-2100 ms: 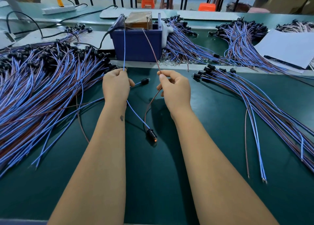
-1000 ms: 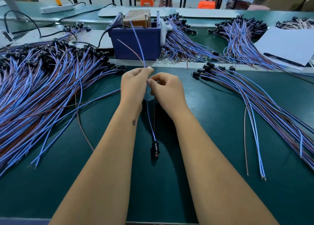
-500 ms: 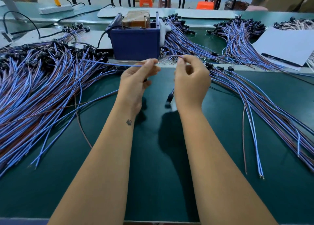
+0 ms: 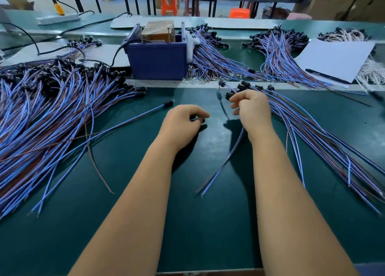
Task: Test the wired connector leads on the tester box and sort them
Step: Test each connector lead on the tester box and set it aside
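The dark green bench (image 4: 208,223) carried 2 big spreads of leads: a broad fan of blue and brown wired leads with black connector heads (image 4: 48,117) on the left, and a narrower bundle of the same blue and brown leads (image 4: 308,138) on the right, its black heads pointing far and its bare tips trailing near. Between them, at the far edge, stood the dark blue box-shaped tester (image 4: 158,59), with a brown block in its top.

The right hand (image 4: 250,109) hovered just beside the heads of the right bundle, its fingers curled in a grip on 1 blue and brown lead (image 4: 225,163). That lead ran from the grip toward the near left, its long axis slanting, its bare tips low over the bench; its head end looked blurred at the fingers.

The left hand (image 4: 183,119) rested on the bench, centre, fingers curled and seemingly pinching a small dark connector head (image 4: 201,120) at the fingertips, though the view did not settle it.

The held lead lay nearer the right bundle than the tester, so sorting it there looked the likely step, with the right hand closest.
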